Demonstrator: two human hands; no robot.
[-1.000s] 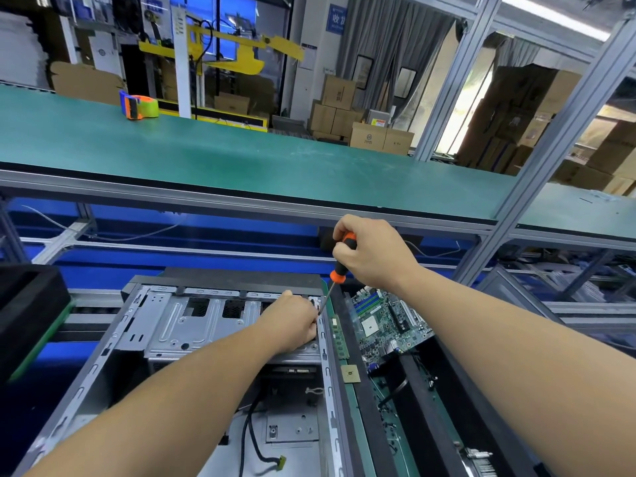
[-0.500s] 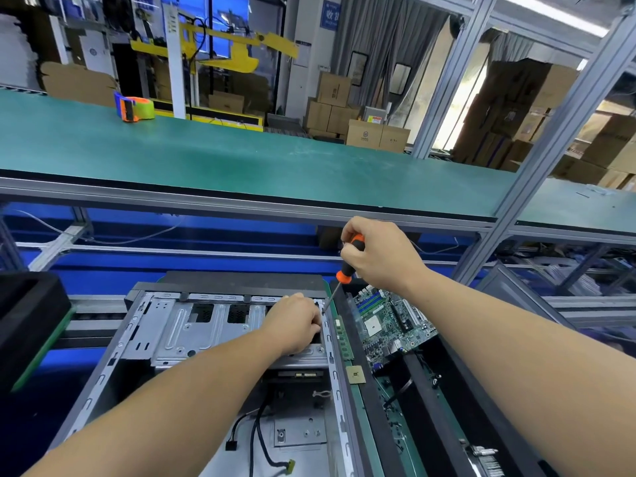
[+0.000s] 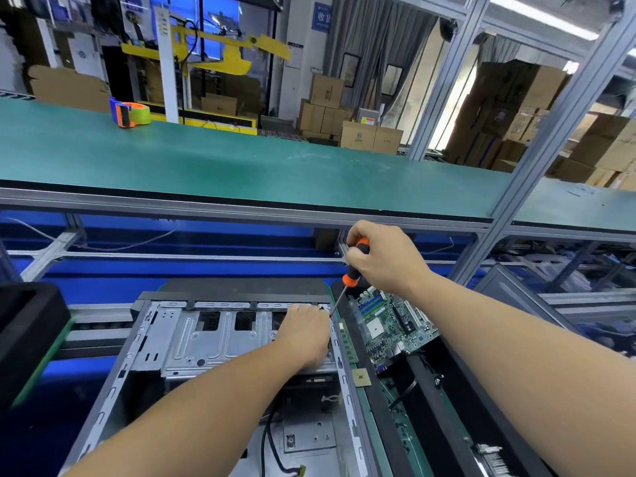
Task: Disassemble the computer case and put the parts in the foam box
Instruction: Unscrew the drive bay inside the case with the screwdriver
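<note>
An open grey metal computer case (image 3: pixel 144 342) lies in front of me, its drive cage (image 3: pixel 213 335) facing up. My left hand (image 3: pixel 304 333) rests on the cage's far right corner, fingers curled against the metal. My right hand (image 3: pixel 382 258) grips an orange-and-black screwdriver (image 3: pixel 354 266), whose tip meets the case's right rim just beside my left fingers. To the right stands a black foam box (image 3: pixel 447 407) holding a green motherboard (image 3: pixel 392 325) tilted in its far end.
A green bench shelf (image 3: pixel 241 160) runs across above the case, with an orange tape dispenser (image 3: pixel 129 111) on it. Black foam (image 3: pixel 24 332) sits at the left. An aluminium post (image 3: pixel 537 160) rises on the right. Loose cables (image 3: pixel 272 438) lie inside the case.
The view has shifted slightly; both hands stay at the case's far right corner, and the screwdriver is held a little more upright with its tip still at the rim.
</note>
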